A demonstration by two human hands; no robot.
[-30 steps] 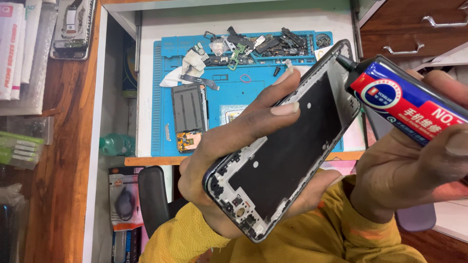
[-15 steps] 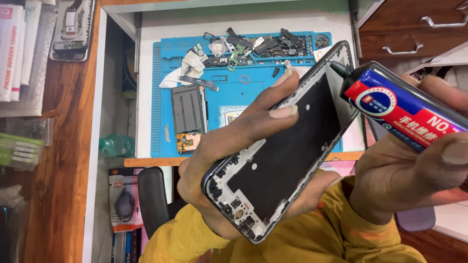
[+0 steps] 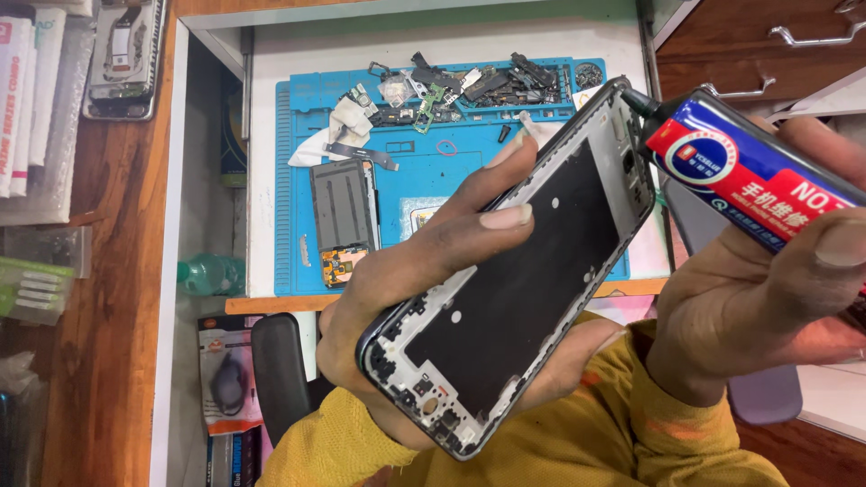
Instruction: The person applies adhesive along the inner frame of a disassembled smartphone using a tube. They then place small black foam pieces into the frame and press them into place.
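Note:
My left hand (image 3: 424, 280) grips a phone frame (image 3: 514, 280), black inside with a grey rim and small parts at its lower end, held tilted in the middle of the view. My right hand (image 3: 767, 298) squeezes a glue tube (image 3: 749, 171) coloured blue and red, its black nozzle touching the frame's upper right edge. Yellow sleeves cover both wrists at the bottom.
A blue work mat (image 3: 424, 180) lies on a white table (image 3: 271, 135), with loose phone parts along its far edge and a dark phone module (image 3: 341, 212) on its left. Another opened phone (image 3: 124, 54) rests at top left. Wooden drawers (image 3: 758, 45) stand at top right.
The glue tube's nozzle has slid a little along the frame's upper right edge. Both hands keep the same hold.

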